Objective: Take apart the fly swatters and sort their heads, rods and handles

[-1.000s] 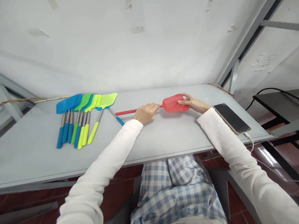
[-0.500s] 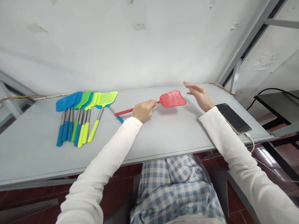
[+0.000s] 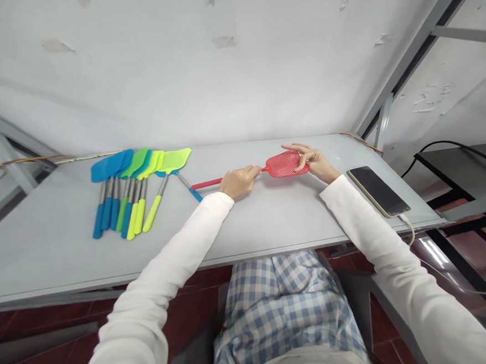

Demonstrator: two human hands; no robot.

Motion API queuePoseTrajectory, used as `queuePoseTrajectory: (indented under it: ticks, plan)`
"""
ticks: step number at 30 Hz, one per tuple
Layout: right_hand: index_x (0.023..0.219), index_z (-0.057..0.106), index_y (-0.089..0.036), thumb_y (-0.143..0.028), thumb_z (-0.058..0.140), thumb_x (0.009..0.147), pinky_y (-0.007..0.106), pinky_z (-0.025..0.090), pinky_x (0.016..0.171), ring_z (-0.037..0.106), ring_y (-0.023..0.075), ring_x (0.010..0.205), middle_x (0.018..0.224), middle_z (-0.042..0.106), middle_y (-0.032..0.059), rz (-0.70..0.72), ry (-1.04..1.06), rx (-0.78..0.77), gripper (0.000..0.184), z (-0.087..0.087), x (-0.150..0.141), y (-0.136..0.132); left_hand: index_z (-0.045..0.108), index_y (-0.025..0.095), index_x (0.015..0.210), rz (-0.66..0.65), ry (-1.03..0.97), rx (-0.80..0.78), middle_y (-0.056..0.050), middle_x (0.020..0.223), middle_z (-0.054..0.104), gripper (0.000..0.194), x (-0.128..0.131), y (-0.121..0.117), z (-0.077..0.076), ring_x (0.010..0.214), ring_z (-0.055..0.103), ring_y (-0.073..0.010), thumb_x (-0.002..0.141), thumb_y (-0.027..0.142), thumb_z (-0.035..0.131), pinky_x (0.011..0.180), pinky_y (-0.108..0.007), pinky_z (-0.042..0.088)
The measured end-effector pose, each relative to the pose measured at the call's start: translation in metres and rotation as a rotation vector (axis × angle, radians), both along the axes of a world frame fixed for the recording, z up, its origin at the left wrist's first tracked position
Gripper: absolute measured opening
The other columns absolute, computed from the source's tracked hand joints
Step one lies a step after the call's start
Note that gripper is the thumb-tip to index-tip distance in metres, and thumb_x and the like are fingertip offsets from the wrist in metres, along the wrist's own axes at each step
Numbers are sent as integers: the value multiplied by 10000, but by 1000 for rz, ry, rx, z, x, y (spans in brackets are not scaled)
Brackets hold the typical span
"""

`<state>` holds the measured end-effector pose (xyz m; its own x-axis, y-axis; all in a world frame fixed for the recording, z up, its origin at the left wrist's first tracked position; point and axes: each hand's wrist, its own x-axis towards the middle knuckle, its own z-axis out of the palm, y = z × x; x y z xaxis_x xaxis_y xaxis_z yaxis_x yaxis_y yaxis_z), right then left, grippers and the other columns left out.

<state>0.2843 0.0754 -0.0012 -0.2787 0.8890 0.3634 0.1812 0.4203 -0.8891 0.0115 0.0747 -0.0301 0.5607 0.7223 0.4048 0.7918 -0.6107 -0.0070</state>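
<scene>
A red fly swatter (image 3: 278,167) is held above the table, its mesh head to the right and its handle to the left. My left hand (image 3: 240,183) is closed around its shaft, hiding the middle of it. At the right end of the head, my right hand (image 3: 317,164) grips the mesh edge, with one finger stretched out over the top. Under the red handle lies another swatter with a blue grip (image 3: 195,194), partly covered by a lime-yellow swatter (image 3: 174,160).
Several blue, green and yellow swatters (image 3: 121,196) overlap in a row on the left of the grey table (image 3: 65,255). A phone (image 3: 379,190) with a charging cable lies at the right. A white wall (image 3: 260,64) borders the back.
My right hand has moved left and down onto the red swatter's head and taken hold of its edge. The red swatter and my left hand have shifted slightly right.
</scene>
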Motion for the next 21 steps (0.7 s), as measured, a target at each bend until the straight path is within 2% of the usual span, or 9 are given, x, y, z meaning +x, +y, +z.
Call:
queuePoseTrajectory:
  ticks: [2, 3, 5, 7, 10, 13, 16, 18, 21]
  plan:
    - [686, 757, -293, -401, 798, 714, 486, 338, 1179, 455, 289, 1409, 1407, 631, -35, -11, 69, -44, 119, 0, 0, 1, 678, 210, 1030, 4, -24, -15, -91, 930, 729, 344, -1, -1, 1, 714, 654, -215, 1028, 294, 344, 525, -316, 297]
    - [825, 777, -314, -431, 790, 719, 483, 385, 1145, 492, 287, 1377, 1445, 601, -38, -20, 126, -93, 158, 0, 0, 2, 678, 210, 1034, 11, -39, -15, -92, 926, 728, 351, -1, -1, 2, 719, 654, -215, 1030, 298, 339, 527, -316, 298]
    - [1083, 737, -332, -543, 753, 740, 475, 481, 1048, 582, 287, 1271, 1427, 616, 3, -47, 224, -242, 402, 0, 1, 4, 683, 212, 1041, 33, -58, -6, -97, 916, 724, 358, -1, -2, 3, 728, 654, -218, 1031, 306, 338, 529, -314, 298]
    - [1170, 691, -280, -673, 686, 760, 469, 544, 932, 651, 301, 1142, 1282, 698, 79, -39, 225, -414, 568, 0, 0, 4, 687, 215, 1036, 52, -48, -5, -99, 908, 720, 343, -1, -2, 3, 734, 655, -224, 1025, 304, 357, 529, -314, 294]
    - [1105, 701, -217, -671, 736, 731, 439, 561, 858, 685, 299, 1030, 1105, 745, 113, 55, 96, -512, 590, 1, -1, 2, 687, 219, 1030, 57, -8, -25, -101, 886, 707, 306, 1, -3, 3, 722, 653, -229, 1010, 282, 388, 528, -317, 299]
    - [1027, 722, -253, -469, 868, 650, 412, 533, 942, 673, 261, 1076, 1152, 740, 58, 98, 111, -344, 459, 1, -2, -1, 684, 223, 1063, 49, 26, -35, -102, 885, 699, 312, 4, -4, 3, 714, 647, -232, 1011, 274, 380, 524, -316, 304]
    - [675, 690, -242, -380, 859, 641, 444, 492, 1020, 640, 268, 1162, 1257, 712, 22, 67, 138, -166, 220, 1, -1, -1, 677, 226, 1078, 42, 49, -23, -95, 881, 701, 324, 6, -5, 3, 708, 647, -224, 1014, 258, 361, 522, -312, 289]
    - [455, 563, -222, -373, 824, 659, 467, 447, 1079, 610, 285, 1215, 1236, 723, 20, 45, 93, -82, 364, 0, 0, 0, 672, 224, 1063, 33, 27, -21, -93, 866, 697, 333, 6, -5, 3, 707, 648, -222, 1023, 271, 345, 520, -314, 288]
    - [401, 519, -224, -399, 793, 671, 476, 419, 1107, 574, 297, 1269, 1272, 708, 1, 7, 74, -44, 422, 0, 1, 2, 665, 224, 1050, 27, -26, -25, -93, 876, 698, 341, 4, -5, 4, 719, 648, -221, 1033, 311, 336, 517, -315, 293]
